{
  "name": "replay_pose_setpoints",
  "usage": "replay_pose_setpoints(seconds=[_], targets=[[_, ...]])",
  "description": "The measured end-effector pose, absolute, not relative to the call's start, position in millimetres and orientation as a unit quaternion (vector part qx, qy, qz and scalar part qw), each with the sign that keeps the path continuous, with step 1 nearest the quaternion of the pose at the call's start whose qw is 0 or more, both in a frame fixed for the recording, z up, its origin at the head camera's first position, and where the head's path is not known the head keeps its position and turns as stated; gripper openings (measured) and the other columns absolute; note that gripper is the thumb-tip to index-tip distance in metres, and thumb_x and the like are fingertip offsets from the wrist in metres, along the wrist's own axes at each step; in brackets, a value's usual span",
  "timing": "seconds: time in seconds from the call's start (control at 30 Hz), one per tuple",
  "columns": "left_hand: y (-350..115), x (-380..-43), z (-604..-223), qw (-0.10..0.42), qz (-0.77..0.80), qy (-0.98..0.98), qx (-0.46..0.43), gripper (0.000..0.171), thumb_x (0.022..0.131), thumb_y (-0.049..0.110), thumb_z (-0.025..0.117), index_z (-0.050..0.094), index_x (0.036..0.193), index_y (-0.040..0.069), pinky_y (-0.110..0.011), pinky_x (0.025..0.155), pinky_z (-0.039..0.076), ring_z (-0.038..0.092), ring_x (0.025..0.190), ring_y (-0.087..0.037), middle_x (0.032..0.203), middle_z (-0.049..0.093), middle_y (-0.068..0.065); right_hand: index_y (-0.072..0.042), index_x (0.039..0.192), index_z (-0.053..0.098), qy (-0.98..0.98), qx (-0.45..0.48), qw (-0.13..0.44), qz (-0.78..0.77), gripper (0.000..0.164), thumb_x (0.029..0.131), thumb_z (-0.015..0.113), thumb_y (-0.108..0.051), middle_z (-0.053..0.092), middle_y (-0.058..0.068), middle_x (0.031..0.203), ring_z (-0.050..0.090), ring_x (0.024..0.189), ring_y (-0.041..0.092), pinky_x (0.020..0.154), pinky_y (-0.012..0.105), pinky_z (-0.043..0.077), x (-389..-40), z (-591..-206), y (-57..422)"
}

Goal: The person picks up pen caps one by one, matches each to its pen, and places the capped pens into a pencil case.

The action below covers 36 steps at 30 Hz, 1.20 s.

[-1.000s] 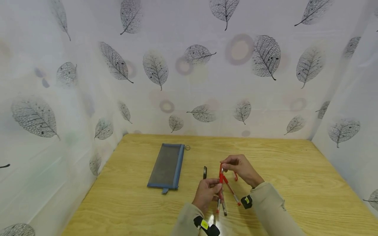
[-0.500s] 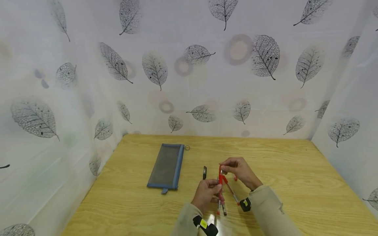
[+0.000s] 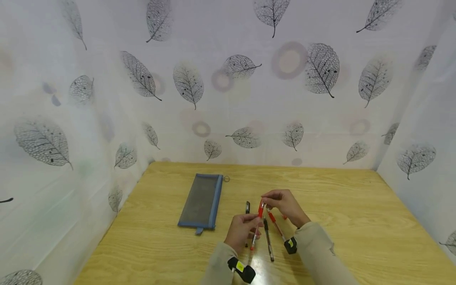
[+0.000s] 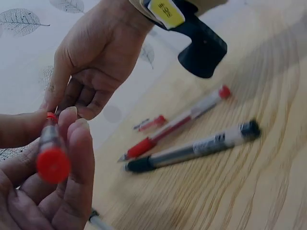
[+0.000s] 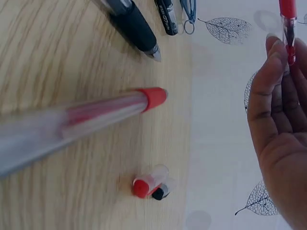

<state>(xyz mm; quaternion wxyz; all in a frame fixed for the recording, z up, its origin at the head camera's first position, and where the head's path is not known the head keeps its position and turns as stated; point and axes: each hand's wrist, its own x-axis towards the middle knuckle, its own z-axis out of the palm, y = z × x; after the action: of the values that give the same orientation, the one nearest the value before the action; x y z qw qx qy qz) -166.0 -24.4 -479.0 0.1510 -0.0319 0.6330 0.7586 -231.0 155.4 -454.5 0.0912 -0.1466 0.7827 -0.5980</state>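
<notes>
Over the table (image 3: 338, 198), your left hand (image 3: 241, 230) pinches the red pen (image 3: 261, 211), your right hand (image 3: 286, 205) its cap (image 5: 289, 36), likely working it on or off (can't tell which), so next move it straight.

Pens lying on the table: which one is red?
The rightmost pen in the head view: it has a red grip, while the middle pen and leftmost pen, partly behind the left hand, are black.

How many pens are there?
4: a red pen in the left hand, a capped black pen partly behind it, an uncapped black pen and uncapped red pen lying to its right. More may be hidden.
</notes>
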Motion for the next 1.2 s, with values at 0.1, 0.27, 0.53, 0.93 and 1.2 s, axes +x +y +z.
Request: replay_pose_setpoints(seconds=[0.1, 0.27, 0.53, 0.93, 1.2], targets=[[-31.8, -168.2, -482.2, 0.131, 0.757, 0.639, -0.031, 0.03, 0.094, 0.012, 0.063, 0.063, 0.114, -0.01, -0.025, 0.058, 0.056, 0.061, 0.06, -0.01, 0.091, 0.069, -0.016, 0.011, 0.108, 0.066, 0.787, -0.145, 0.086, -0.593, 0.03, 0.092, 0.066, -0.015, 0.07, 0.01, 0.09, 0.063, 0.077, 0.022, 0.075, 0.047, 0.055, -234.0, -455.3, 148.2], [-43.2, -171.1, -483.5, 0.108, 0.755, 0.646, -0.036, 0.028, 0.092, 0.007, 0.064, 0.063, 0.113, -0.012, -0.024, 0.062, 0.055, 0.061, 0.064, -0.01, 0.096, 0.068, -0.019, 0.011, 0.107, 0.066, 0.791, -0.148, 0.078, -0.588, 0.027, 0.092, 0.065, -0.013, 0.07, 0.012, 0.091, 0.064, 0.081, 0.032, 0.075, 0.046, 0.055, -244.8, -456.2, 134.8], [-56.4, -173.0, -491.9, 0.06, 0.715, 0.694, -0.055, 0.025, 0.085, -0.005, 0.067, 0.066, 0.109, -0.012, -0.025, 0.072, 0.054, 0.063, 0.083, -0.012, 0.1, 0.069, -0.018, 0.007, 0.101, 0.068, 0.812, -0.155, 0.091, -0.554, 0.02, 0.091, 0.066, -0.011, 0.07, 0.012, 0.091, 0.065, 0.081, 0.032, 0.075, 0.046, 0.056, -257.5, -457.3, 110.3], [-64.2, -173.0, -496.4, 0.035, 0.651, 0.754, -0.087, 0.02, 0.081, -0.001, 0.072, 0.07, 0.101, -0.006, -0.029, 0.071, 0.055, 0.064, 0.082, -0.015, 0.089, 0.071, -0.008, 0.001, 0.098, 0.074, 0.861, -0.148, 0.098, -0.476, 0.014, 0.088, 0.069, -0.008, 0.072, 0.008, 0.095, 0.065, 0.086, 0.018, 0.074, 0.034, 0.056, -269.1, -472.6, 90.4], [-67.0, -174.5, -498.6, 0.021, 0.625, 0.774, -0.102, 0.019, 0.08, 0.0, 0.074, 0.071, 0.099, -0.003, -0.029, 0.068, 0.055, 0.064, 0.078, -0.014, 0.084, 0.07, -0.005, 0.0, 0.095, 0.074, 0.881, -0.143, 0.096, -0.441, 0.011, 0.086, 0.071, -0.007, 0.072, 0.007, 0.092, 0.066, 0.088, 0.021, 0.08, 0.038, 0.055, -271.8, -473.8, 81.0]])
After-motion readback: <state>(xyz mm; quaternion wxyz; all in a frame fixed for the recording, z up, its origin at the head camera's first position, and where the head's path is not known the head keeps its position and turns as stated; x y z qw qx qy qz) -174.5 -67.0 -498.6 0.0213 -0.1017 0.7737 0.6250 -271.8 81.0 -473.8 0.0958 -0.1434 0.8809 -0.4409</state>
